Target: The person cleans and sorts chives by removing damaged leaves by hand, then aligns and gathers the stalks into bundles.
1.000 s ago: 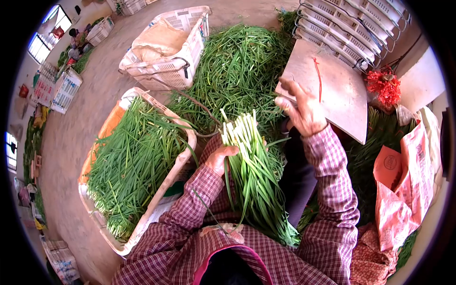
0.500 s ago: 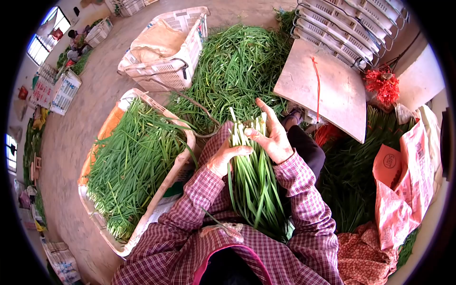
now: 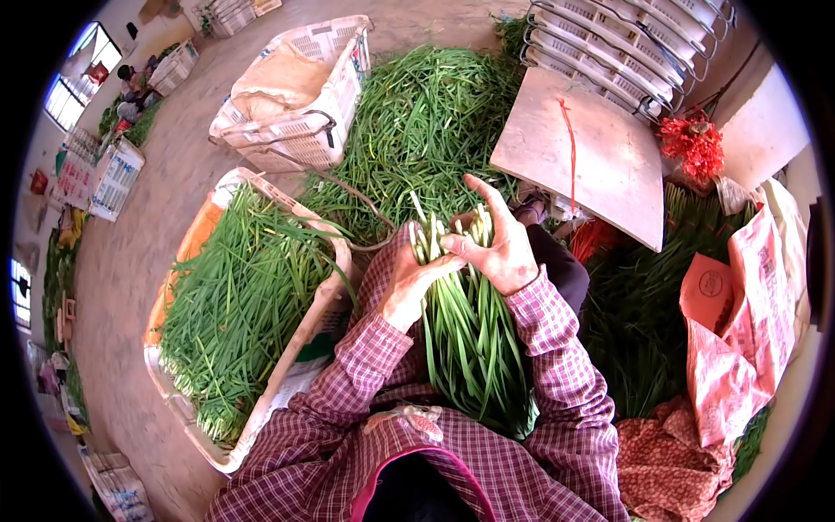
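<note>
A bunch of long green stalks (image 3: pixel 474 348) hangs over my lap, its pale ends pointing up and away from me. My left hand (image 3: pixel 412 283) is wrapped round the bunch on its left side, just below the pale ends. On the other side my right hand (image 3: pixel 500 252) holds the same stalks, with its thumb across the front and its index finger stretched upward. The two thumbs meet or nearly meet. To my left, a white crate (image 3: pixel 291 348) lined with orange is full of loose green stalks (image 3: pixel 248 296).
Beyond my hands lies a large green heap (image 3: pixel 435 122). A white crate with a sack (image 3: pixel 283 78), a board with a red string (image 3: pixel 591 157), stacked crates (image 3: pixel 609 52), red ties (image 3: pixel 691 150) and a pink sack (image 3: pixel 739 339) surround me. A person (image 3: pixel 130 85) sits far left.
My right hand has come in from the right and closed on the bunch. The bunch is now more upright between both hands. The view has shifted slightly.
</note>
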`<act>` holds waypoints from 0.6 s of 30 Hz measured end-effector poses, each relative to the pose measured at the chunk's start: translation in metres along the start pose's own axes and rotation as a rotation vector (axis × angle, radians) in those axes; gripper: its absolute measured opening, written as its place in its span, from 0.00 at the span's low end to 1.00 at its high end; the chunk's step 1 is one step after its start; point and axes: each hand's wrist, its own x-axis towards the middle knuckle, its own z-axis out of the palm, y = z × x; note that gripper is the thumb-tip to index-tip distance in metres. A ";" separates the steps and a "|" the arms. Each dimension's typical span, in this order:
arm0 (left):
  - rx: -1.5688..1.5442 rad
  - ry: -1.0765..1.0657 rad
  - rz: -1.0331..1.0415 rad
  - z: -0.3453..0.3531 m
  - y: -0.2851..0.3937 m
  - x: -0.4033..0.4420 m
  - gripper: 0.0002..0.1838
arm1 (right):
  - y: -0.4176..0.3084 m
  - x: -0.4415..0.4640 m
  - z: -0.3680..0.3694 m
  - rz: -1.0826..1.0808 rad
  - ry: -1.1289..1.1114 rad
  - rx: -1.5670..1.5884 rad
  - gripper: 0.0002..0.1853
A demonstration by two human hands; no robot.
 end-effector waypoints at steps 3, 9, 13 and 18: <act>-0.073 0.018 -0.011 0.002 0.011 0.002 0.13 | -0.004 0.004 -0.013 0.022 0.051 0.105 0.33; -0.371 -0.142 0.151 -0.059 0.084 0.022 0.10 | -0.022 0.016 -0.146 -0.173 0.589 0.013 0.25; -0.368 -0.407 0.068 -0.049 0.098 0.017 0.18 | -0.049 0.021 -0.151 -0.239 0.545 0.097 0.26; -0.270 -0.557 -0.049 -0.008 0.070 0.013 0.22 | -0.078 0.037 -0.056 -0.080 0.021 0.207 0.28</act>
